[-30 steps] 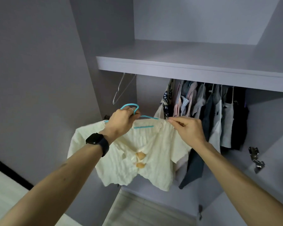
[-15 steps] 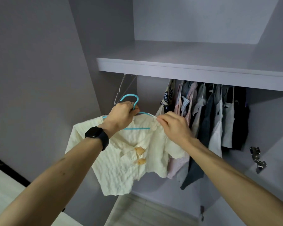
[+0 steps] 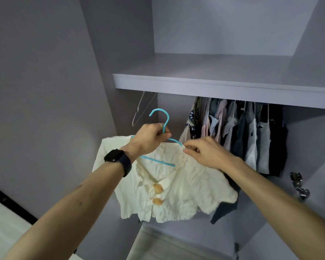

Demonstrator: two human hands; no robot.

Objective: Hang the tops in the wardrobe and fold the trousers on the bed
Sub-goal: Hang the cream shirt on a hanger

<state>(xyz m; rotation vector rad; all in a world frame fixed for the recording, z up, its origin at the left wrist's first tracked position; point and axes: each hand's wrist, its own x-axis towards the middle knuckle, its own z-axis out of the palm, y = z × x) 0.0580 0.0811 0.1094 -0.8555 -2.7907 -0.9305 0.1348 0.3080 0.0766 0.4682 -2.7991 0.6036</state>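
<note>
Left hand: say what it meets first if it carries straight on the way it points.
Likely nothing soon: the left hand, gripping the blue hanger, points into the gap between the empty hanger and hung clothes. Depth unclear.

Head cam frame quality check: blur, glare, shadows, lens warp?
Head view: cream top and blue hanger sharp, no motion blur; light dim and soft, no glare; shadow under the shelf makes the dark hanging clothes merge; wide-angle warp splays the wardrobe walls.

- A grey shelf (image 3: 214, 85) crossed the wardrobe (image 3: 223, 25).
- A plain grey wall (image 3: 36, 91) stood at the left.
- Pale floor (image 3: 0, 228) showed at the lower left, edged by a dark strip (image 3: 11, 205).
</note>
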